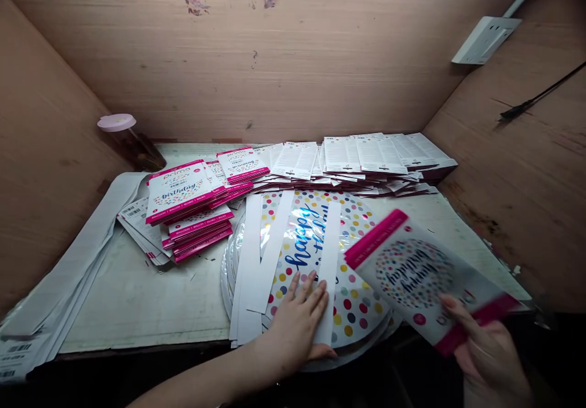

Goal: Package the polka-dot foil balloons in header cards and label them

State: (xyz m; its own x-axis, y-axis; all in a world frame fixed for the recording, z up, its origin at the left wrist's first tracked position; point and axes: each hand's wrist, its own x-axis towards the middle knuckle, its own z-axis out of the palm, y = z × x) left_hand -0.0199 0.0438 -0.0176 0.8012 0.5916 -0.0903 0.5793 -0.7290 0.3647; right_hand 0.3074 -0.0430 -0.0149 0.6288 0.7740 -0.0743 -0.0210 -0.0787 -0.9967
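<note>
Head view: R hand [488, 348] pinches balloon packet [414, 273] (prob. light, bendy, slick; hold at pink end), L hand [296, 319] flat on foil balloon [357, 304].

1 camera, worn on the head, looks forward and down over the worktop [137, 301] from its near side, close enough that the left fingers [307, 286] and right fingers [458, 311] show large, and wide enough to include the back panel [274, 72] and 2 side panels [41, 121].
</note>
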